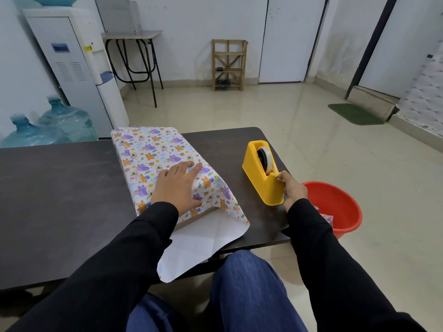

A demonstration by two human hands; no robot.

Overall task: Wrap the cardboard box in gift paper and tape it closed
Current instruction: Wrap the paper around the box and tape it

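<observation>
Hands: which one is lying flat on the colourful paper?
The left hand: it presses flat on the gift paper, while the right hand pinches the tape at the yellow dispenser.

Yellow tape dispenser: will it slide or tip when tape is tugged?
Probably stays put: the tape dispenser has a broad base flat on the table. It looks rigid plastic, perhaps weighted. The right hand pinches tape low at its cutter, so tipping seems unlikely.

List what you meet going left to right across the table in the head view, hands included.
wrapped box, with the left hand pressing flat on its gift paper → yellow tape dispenser → right hand, pinching the tape at the cutter → red basin
</observation>
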